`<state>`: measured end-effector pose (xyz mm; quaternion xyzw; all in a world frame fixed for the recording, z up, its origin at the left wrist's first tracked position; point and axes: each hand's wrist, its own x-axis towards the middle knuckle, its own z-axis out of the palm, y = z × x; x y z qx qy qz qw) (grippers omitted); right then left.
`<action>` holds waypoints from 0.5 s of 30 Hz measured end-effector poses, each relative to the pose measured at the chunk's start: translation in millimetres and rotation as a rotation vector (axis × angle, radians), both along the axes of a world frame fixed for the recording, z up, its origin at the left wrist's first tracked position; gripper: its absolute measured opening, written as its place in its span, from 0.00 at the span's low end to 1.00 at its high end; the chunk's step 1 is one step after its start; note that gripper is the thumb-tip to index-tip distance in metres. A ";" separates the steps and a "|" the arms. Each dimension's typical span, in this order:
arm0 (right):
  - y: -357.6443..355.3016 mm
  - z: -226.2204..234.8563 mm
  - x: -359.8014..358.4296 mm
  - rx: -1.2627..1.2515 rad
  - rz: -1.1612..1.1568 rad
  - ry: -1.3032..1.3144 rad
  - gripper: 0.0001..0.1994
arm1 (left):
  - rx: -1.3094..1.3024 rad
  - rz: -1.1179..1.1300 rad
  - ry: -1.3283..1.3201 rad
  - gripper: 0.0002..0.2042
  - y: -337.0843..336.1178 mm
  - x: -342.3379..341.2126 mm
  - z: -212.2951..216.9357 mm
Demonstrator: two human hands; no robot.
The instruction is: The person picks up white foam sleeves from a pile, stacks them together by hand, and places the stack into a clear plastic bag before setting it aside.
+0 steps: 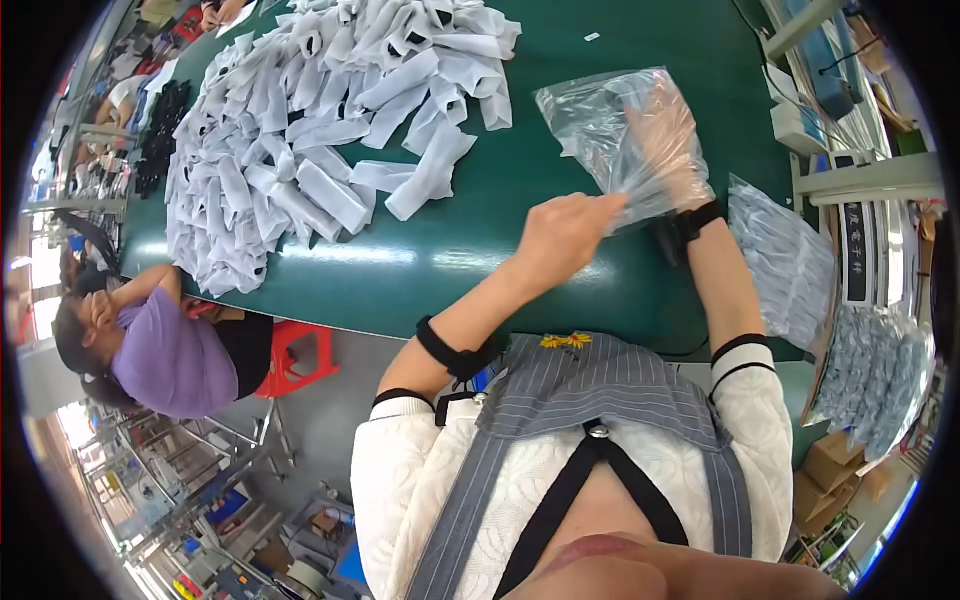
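Note:
A clear plastic bag [585, 115] is held up over the green table, in front of me. My left hand [568, 238] is closed, pinching the bag's near edge at its mouth. Up to the wrist, my right hand [665, 140] is inside the bag, its fingers stretched out and seen through the wrinkled film. Left of the bag lies a big heap of small white translucent pouches [320, 130], some with dark things showing in them. Neither hand touches the heap.
A filled clear bag [780, 265] lies at the table's right side, with more packed bags [870, 375] beyond it. A person in purple [180, 350] sits at the left edge near a red stool [300, 355]. Black items [163, 135] lie at the far left.

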<state>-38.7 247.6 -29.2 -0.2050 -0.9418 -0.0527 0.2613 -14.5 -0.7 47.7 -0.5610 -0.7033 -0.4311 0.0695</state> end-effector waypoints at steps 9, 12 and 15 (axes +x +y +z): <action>-60.9 120.7 141.4 -0.449 0.780 -0.822 0.18 | -0.337 0.816 0.246 0.22 -148.1 -66.2 -18.3; -111.5 153.5 94.5 -0.714 1.038 -0.521 0.16 | -0.159 0.664 0.041 0.13 -151.4 -67.8 -21.9; -160.9 135.5 32.4 -0.585 0.983 0.016 0.15 | 0.064 0.511 0.025 0.08 -109.3 -45.4 16.8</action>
